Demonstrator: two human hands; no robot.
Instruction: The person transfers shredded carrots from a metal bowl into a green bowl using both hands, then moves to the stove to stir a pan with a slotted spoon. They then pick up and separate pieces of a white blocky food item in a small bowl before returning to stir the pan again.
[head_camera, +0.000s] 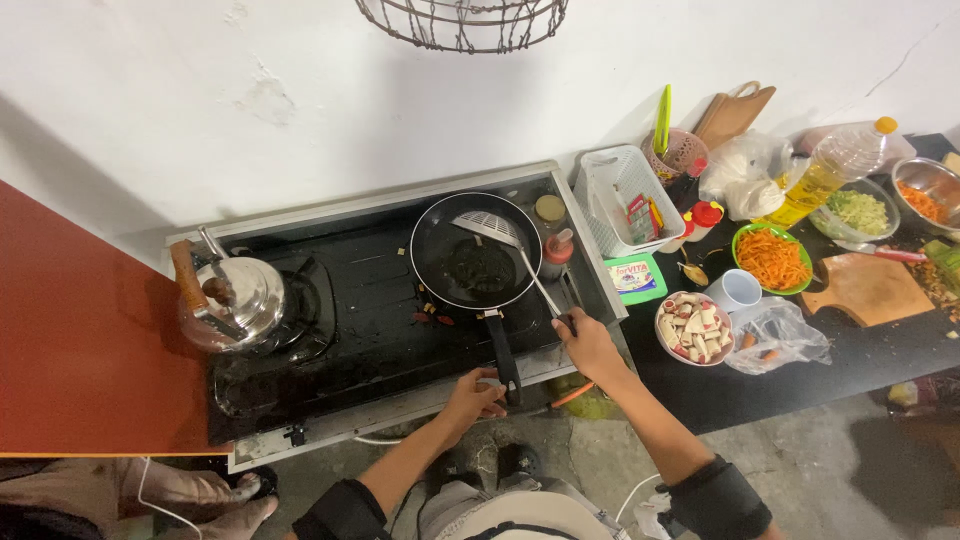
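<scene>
My right hand (590, 345) is curled tight around the end of the slotted spatula's (505, 242) handle, its perforated head resting inside the black frying pan (475, 250), toward the pan's twelve o'clock rim. My left hand (473, 395) sits at the front edge of the stove (350, 310), fingers bent down by the knob area just at nine o'clock of the pan handle's (503, 350) tip; I cannot tell whether it actually grips anything. The pan stands on the right burner with a dark patch of food in its middle. At nine o'clock from it, well apart, a steel kettle (232, 300) sits on the left burner. At three o'clock from my right hand stands a bowl of sliced sausage pieces (693, 328), and beyond it, a green bowl of shredded carrot (772, 258).
</scene>
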